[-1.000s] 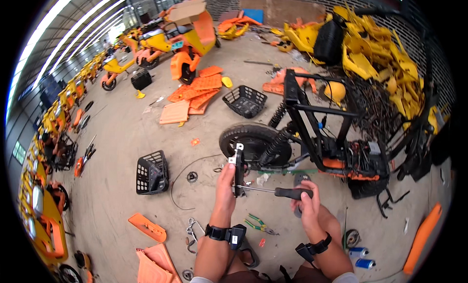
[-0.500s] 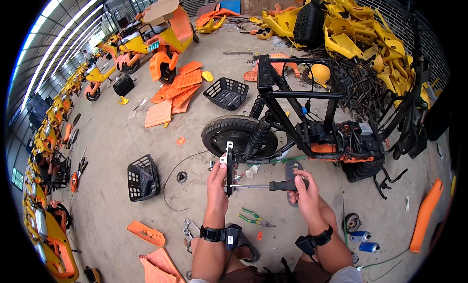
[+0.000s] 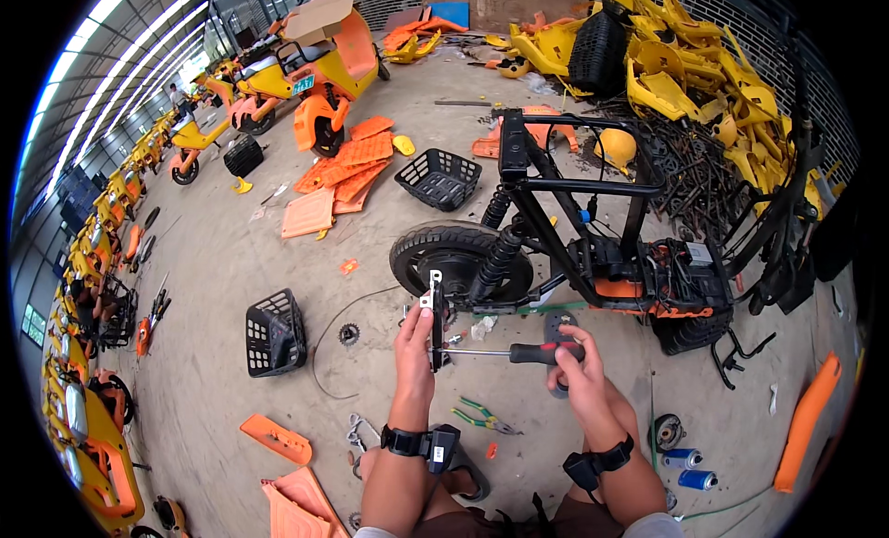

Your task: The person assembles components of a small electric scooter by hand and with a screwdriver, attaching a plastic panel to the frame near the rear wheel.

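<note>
My left hand [image 3: 414, 357] is closed around a narrow black bracket [image 3: 437, 323] with bare metal tabs at its top, held upright. My right hand [image 3: 580, 364] grips a screwdriver [image 3: 537, 353] by its black and red handle, the index finger raised off it. The screwdriver's shaft lies level and its tip meets the lower part of the bracket; the screw itself is too small to make out. Just beyond the bracket stands a stripped black scooter frame [image 3: 565, 184] with its rear wheel [image 3: 454, 251].
Green-handled pliers [image 3: 486, 415] lie on the floor below the screwdriver. A black basket [image 3: 275, 334] stands to the left, another basket [image 3: 439, 179] farther off. Two blue cans [image 3: 690, 469] and an orange panel [image 3: 807, 422] lie at right. Yellow body panels [image 3: 667, 66] are piled at the back.
The screwdriver handle has turned, showing its red part, and my right fingers have shifted around it. The bracket stays in my left hand. The whole view has shifted slightly.
</note>
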### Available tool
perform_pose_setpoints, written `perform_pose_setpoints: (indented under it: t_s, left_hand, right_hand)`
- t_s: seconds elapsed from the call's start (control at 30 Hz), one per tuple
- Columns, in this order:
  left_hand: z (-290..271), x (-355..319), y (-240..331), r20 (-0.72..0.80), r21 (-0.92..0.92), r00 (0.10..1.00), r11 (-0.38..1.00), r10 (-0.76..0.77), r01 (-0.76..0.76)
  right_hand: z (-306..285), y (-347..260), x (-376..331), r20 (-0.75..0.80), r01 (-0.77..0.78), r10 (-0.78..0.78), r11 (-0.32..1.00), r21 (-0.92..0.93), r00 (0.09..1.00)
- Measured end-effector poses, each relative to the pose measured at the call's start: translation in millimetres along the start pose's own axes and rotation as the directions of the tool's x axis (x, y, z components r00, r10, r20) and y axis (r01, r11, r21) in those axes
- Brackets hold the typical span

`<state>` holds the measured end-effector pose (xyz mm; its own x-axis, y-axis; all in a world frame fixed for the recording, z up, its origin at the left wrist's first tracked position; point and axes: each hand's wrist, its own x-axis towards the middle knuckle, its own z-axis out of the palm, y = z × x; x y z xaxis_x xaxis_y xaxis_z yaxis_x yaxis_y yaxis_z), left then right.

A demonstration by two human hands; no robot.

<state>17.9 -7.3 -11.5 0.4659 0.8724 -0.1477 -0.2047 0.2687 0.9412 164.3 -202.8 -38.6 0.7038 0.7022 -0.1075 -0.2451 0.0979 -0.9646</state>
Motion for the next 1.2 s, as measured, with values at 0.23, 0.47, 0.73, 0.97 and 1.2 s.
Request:
perform_pose_setpoints:
  t_s: [0.23, 0.47, 0.73, 0.97, 1.2]
  left_hand:
    - [-3, 1, -1, -0.005, -0.002, 1.000, 1.000, 0.021, -0.021]
    - [-1, 2, 2, -0.001, 0.005, 1.000, 1.000, 0.015, -0.015]
    - [0, 3, 2, -0.004, -0.008, 1.000, 1.000, 0.009, -0.009]
    - [-1, 3, 1, 0.030, -0.004, 0.999, 1.000, 0.029, -0.029]
    - [6, -3, 8, -0.004, -0.015, 1.000, 1.000, 0.008, -0.008]
  right_hand:
    - [-1, 2, -2, 0.087, 0.070, -0.075, 0.996, 0.058, 0.993]
    - [-2, 11, 3, 0.023, 0.052, -0.054, 0.996, 0.072, 0.998]
    - [4, 0, -1, 0.028, 0.132, -0.136, 0.984, 0.116, 0.990]
    - [1, 4, -3, 0.039, 0.058, -0.063, 0.991, 0.121, 0.997]
    - [0, 3, 1, 0.030, 0.033, -0.032, 0.999, -0.026, 0.999]
